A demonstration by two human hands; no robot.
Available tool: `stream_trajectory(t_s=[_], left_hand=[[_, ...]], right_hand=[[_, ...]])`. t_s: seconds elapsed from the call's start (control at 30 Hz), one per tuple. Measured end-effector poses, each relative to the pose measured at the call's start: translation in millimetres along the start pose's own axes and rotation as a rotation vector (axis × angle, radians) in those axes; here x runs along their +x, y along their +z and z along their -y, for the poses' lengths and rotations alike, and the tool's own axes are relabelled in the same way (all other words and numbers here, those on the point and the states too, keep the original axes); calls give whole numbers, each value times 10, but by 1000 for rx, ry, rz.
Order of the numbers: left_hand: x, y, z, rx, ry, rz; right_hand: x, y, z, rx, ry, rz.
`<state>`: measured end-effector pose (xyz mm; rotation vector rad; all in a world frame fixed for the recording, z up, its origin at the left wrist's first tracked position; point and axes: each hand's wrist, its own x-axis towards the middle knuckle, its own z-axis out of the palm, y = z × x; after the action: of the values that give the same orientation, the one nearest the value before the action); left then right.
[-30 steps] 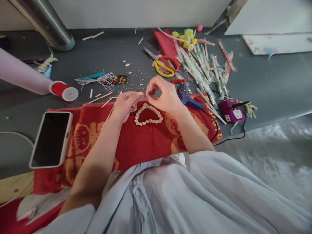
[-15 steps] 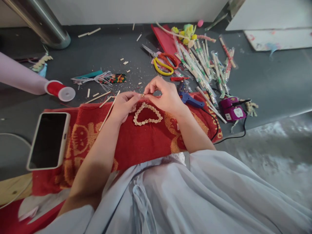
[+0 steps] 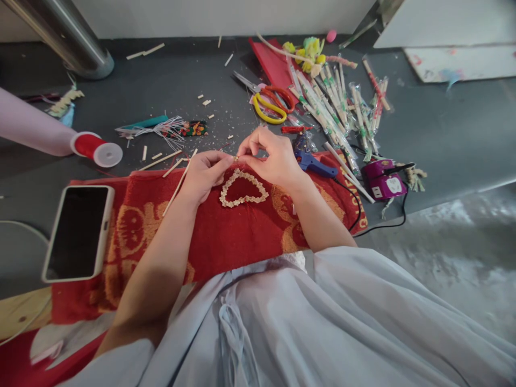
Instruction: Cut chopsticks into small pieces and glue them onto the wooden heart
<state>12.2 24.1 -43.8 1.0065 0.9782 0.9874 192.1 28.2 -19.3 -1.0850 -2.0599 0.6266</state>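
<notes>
My left hand (image 3: 207, 174) and my right hand (image 3: 269, 157) meet fingertip to fingertip over the red towel (image 3: 229, 242). Pinched between them is a small pale wooden piece (image 3: 236, 158), mostly covered by the fingers. Just below the fingertips, a heart-shaped outline made of little wooden bits (image 3: 243, 202) lies flat on the towel. Beside my left hand rests a thin wooden stick (image 3: 179, 183). A blue glue gun (image 3: 316, 164) lies close to my right wrist, on the towel's far edge.
Scissors (image 3: 270, 110) and many wrapped chopsticks (image 3: 322, 107) lie beyond my right hand. Left are a red thread spool (image 3: 97, 149) and a phone (image 3: 78, 234). A purple power adapter (image 3: 384, 180) with a black cord sits at right. Cut stick pieces (image 3: 206, 102) are scattered on the grey table.
The hands keep the same pinch, with hardly any finger movement. The whole view has shifted very slightly.
</notes>
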Motion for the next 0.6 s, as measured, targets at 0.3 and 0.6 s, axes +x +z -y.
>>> stream_trajectory(t_s=[0.3, 0.6], left_hand=[[13, -7, 23, 28, 13, 11], [30, -14, 31, 61, 15, 27]], right_hand=[[12, 29, -40, 29, -84, -29], [19, -12, -71, 97, -108, -27]])
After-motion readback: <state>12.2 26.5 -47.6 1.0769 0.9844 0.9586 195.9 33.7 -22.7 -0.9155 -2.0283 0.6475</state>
